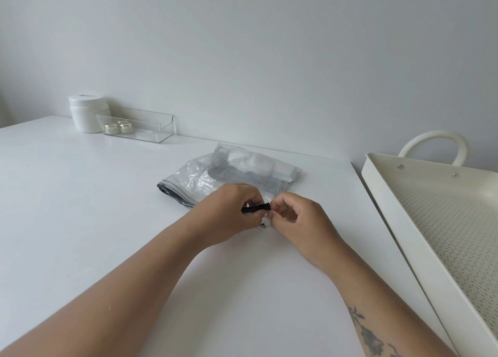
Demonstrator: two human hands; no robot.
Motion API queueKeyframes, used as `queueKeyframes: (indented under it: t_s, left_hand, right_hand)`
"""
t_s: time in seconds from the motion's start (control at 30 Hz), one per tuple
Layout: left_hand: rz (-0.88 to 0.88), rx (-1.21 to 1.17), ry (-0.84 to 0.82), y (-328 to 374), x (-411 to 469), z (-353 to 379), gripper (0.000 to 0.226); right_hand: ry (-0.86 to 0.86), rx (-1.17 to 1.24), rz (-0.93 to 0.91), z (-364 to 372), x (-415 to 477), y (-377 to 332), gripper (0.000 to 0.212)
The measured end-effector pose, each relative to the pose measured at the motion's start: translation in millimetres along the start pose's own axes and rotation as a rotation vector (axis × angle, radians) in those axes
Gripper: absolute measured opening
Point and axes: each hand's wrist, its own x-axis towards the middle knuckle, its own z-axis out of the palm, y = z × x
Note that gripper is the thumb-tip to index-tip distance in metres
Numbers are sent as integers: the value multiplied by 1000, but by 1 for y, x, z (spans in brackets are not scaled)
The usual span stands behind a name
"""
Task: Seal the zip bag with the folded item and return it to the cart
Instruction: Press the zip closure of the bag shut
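Note:
A clear zip bag [215, 176] lies on the white table [80, 195], with a folded grey and white item [250, 168] inside it. Its dark zip edge runs along the near side, from the left corner under my hands. My left hand [229, 213] and my right hand [296, 222] meet at the near right end of that edge. Both pinch the black zip slider [256, 208] between thumb and fingers. The bag's near right corner is hidden under my hands. The cream cart [431, 222] stands at the right, beside the table.
At the back left against the wall stand a white jar [86, 116] and a clear plastic holder [140, 126] with two small jars in it. The cart's top tray has a perforated floor and a loop handle [433, 143] at its far end.

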Motion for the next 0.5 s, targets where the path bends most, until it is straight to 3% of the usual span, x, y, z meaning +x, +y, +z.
queueKeyframes:
  t_s: [0.5]
  left_hand:
    - [-1,-1,-12,3,-1,-3,6]
  right_hand:
    - [4,47,5,0,1,1,12]
